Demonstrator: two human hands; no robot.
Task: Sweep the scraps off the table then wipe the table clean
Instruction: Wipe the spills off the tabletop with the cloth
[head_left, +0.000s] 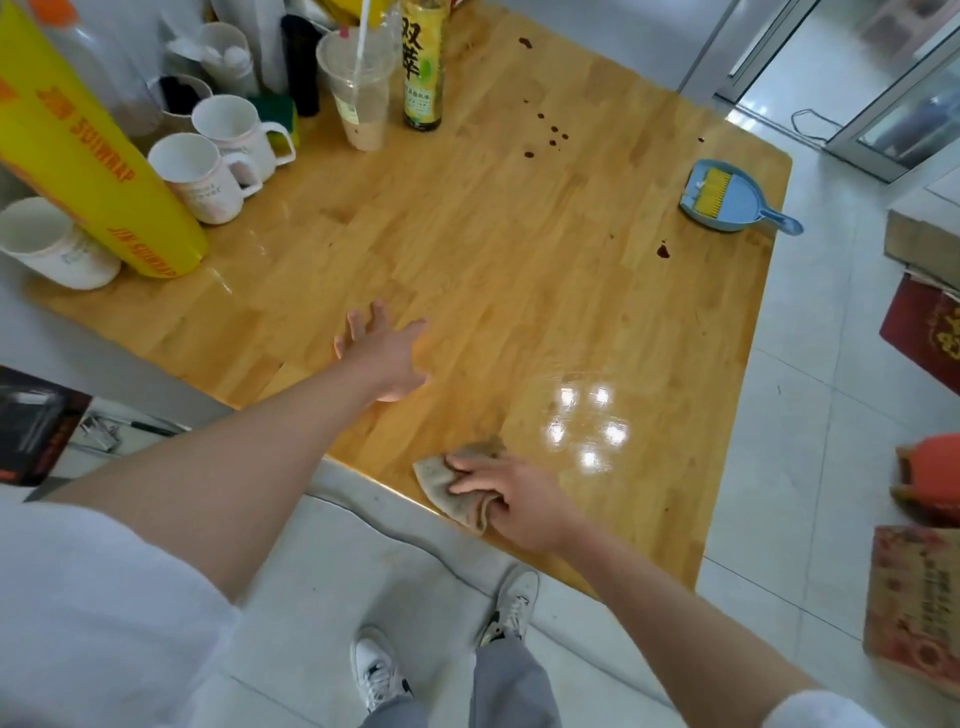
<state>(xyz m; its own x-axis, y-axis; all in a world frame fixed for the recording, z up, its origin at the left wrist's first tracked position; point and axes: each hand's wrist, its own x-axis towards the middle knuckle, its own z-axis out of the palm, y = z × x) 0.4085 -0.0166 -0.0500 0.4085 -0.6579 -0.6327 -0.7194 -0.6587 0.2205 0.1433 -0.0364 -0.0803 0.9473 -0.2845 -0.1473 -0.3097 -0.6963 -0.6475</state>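
A grey-brown cloth (447, 480) lies on the wooden table (493, 270) near its front edge. My right hand (511, 499) presses on it, fingers spread over the top and the thumb tucked under a fold. My left hand (384, 353) rests flat on the table further in, fingers spread, holding nothing. Dark red spots (553, 132) dot the far middle of the table, with one more spot (663, 252) towards the right edge. A blue dustpan with a yellow brush (727, 195) sits at the far right corner. A wet shine (587, 421) shows beside the cloth.
White mugs (202, 176), a yellow wrap box (88, 156), a plastic cup with a straw (358, 88) and a green bottle (423, 67) crowd the far left. Boxes (919, 332) stand on the tiled floor at the right. My shoes (511, 608) are below the table's front edge.
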